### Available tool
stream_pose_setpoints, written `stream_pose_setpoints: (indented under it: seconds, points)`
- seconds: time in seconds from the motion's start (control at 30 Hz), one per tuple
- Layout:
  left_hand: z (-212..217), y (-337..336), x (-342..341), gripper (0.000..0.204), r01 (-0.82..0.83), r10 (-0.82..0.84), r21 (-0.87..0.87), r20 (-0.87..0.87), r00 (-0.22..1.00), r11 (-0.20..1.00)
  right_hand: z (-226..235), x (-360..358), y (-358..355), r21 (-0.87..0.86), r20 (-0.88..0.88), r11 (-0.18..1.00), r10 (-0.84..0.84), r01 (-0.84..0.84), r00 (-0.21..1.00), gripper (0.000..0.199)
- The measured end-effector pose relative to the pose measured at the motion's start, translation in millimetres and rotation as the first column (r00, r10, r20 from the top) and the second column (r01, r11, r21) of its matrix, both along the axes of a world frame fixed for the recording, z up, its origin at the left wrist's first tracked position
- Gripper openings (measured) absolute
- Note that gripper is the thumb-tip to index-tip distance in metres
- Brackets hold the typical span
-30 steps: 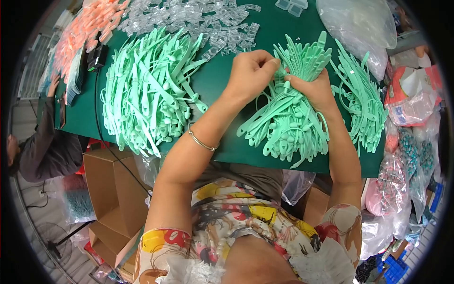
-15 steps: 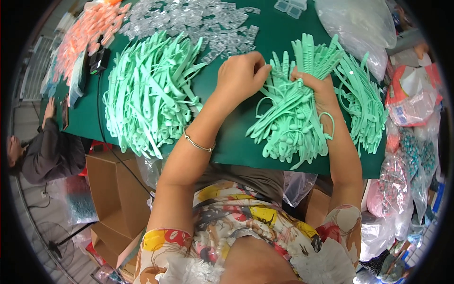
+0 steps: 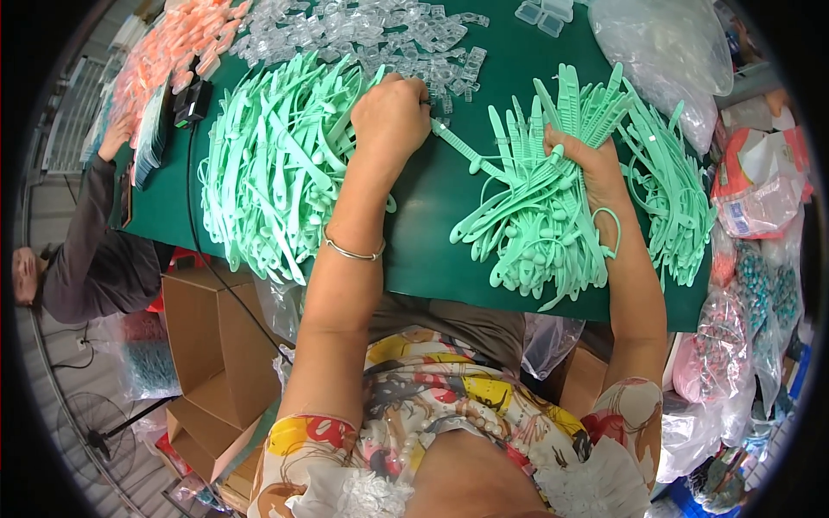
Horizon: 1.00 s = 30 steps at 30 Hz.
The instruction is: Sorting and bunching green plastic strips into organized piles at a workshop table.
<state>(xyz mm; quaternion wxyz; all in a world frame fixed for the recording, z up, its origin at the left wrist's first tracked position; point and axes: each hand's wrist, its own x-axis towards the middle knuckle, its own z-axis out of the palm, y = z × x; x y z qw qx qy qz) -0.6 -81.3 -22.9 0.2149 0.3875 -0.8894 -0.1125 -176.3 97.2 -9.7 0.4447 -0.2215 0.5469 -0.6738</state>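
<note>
My right hand (image 3: 590,162) is wrapped round a thick bunch of mint-green ridged plastic straps (image 3: 540,229), their flat ends fanning out above the fist. One strap (image 3: 462,148) sticks out leftward from the bunch, its tip close to my left hand (image 3: 393,114). That hand is closed, fingers curled, between a large pile of green straps (image 3: 268,173) and small clear plastic clips (image 3: 427,39). What its fingertips hold, if anything, is hidden. Another bundle of green straps (image 3: 669,186) lies just right of my right hand.
Orange plastic pieces (image 3: 177,43) lie at the far left, near a co-worker's hand (image 3: 117,138) and a stack of cards (image 3: 151,142). A black cable (image 3: 189,207) crosses the table from a small black device (image 3: 192,102). Plastic bags (image 3: 665,43) stand at the right; an open cardboard box (image 3: 216,345) sits below.
My left hand has moved left, away from the bunch toward the strap pile and clips. One strap now juts out of the bunch. The co-worker's hand has moved up to the orange pieces.
</note>
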Motion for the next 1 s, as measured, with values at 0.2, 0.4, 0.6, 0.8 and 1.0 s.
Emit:
stream_pose_setpoints:
  seconds: [0.2, 0.4, 0.6, 0.8, 1.0]
  points:
    - [1, 6, -12, 0.014, 0.143, -0.123, 0.033, -0.348, 0.929, 0.989, -2, -4, 0, 0.009, 0.001, 1.0, -0.006, 0.006, 1.0, 0.02]
    - [7, 39, -35, 0.013, 0.478, -0.053, 0.425, -0.702, 0.71, 0.768, 6, 3, -2, 0.03, -0.043, 0.999, 0.021, -0.02, 0.999, 0.019]
    - [9, 52, -44, 0.012, 0.597, 0.093, 0.508, -0.804, 0.587, 0.622, 8, 1, -1, 0.047, -0.045, 0.998, 0.039, -0.037, 0.998, 0.024]
    - [9, 52, -46, 0.011, 0.755, 0.398, 0.565, -0.81, 0.431, 0.331, 14, 5, -3, 0.066, -0.07, 0.997, 0.041, -0.037, 0.997, 0.029]
    - [9, 51, -45, 0.011, 0.791, 0.498, 0.579, -0.754, 0.427, 0.199, 11, 7, -4, 0.07, -0.09, 0.997, 0.035, -0.029, 0.995, 0.029]
